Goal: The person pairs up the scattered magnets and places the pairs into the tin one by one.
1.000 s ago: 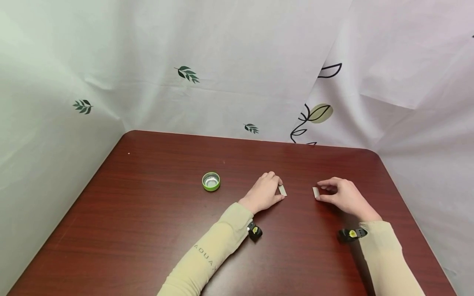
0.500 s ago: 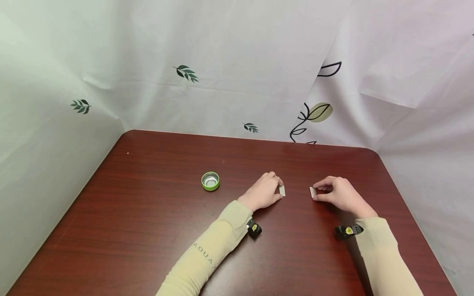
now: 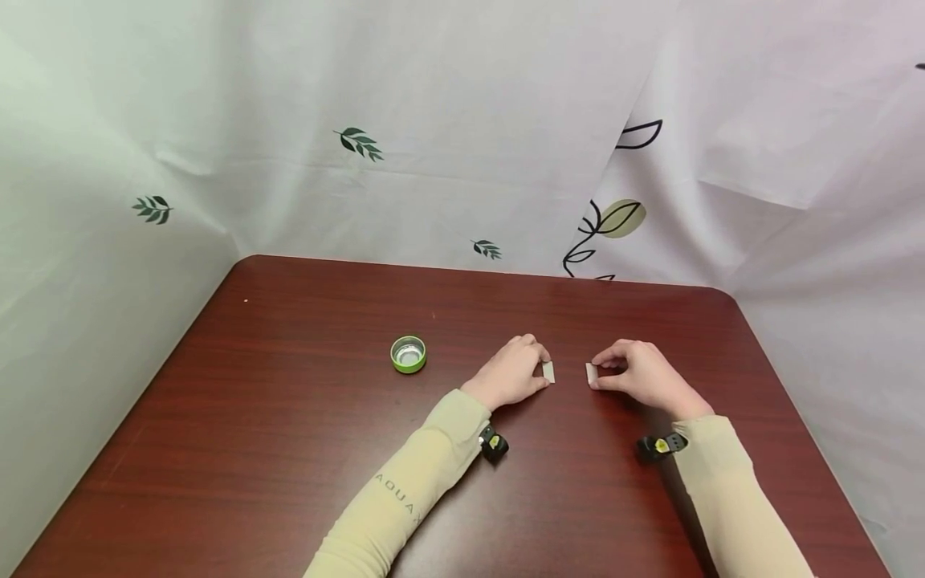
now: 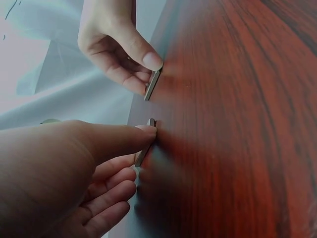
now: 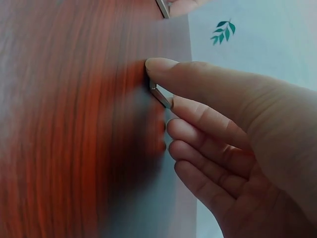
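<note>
On the dark red table my left hand pinches a small flat silvery piece between thumb and fingers, standing it on edge on the wood. The left wrist view shows that piece under my thumb. My right hand pinches a matching silvery piece a short gap to the right, also on edge. In the right wrist view this piece sits between thumb and forefinger. The two pieces face each other without touching.
A small green cap with a shiny inside lies open side up left of my left hand. White cloth with leaf prints hangs behind and beside the table. A black wrist camera sits on each forearm.
My right hand has slid its silvery piece leftward along the table, closing the gap to the left hand's piece. The left hand has stayed almost still.
</note>
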{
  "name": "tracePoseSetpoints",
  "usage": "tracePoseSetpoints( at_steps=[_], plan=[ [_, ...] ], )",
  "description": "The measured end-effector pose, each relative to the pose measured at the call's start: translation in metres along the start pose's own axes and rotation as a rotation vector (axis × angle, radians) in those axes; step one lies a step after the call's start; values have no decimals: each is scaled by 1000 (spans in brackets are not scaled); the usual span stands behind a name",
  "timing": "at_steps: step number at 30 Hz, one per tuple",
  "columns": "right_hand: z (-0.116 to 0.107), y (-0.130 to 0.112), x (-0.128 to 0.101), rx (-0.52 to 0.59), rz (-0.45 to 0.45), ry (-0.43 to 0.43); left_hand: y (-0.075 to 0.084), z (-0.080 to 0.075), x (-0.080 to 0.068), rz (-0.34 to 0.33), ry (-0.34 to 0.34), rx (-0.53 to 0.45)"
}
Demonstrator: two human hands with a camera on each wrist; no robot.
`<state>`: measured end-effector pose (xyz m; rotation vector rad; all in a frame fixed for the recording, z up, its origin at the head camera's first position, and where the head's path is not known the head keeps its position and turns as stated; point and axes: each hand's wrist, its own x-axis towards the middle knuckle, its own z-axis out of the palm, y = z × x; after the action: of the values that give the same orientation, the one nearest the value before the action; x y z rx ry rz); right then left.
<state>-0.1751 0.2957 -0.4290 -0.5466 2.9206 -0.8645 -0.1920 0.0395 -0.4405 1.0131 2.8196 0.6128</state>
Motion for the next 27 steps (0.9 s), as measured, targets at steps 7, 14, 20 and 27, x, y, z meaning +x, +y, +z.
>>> tracePoseSetpoints(
  at_steps=[7, 14, 20, 27],
  plan=[
    [6, -6, 5, 10, -19, 2, 1, -1, 0, 4, 7, -5],
    [10, -11, 10, 28, -31, -5, 1, -1, -1, -16, 2, -4],
    [12, -14, 13, 35, -33, -14, 1, 0, 0, -25, 1, -4],
    [15, -18, 16, 40, -38, -27, 0, 0, 0, -19, 13, -14]
  ],
)
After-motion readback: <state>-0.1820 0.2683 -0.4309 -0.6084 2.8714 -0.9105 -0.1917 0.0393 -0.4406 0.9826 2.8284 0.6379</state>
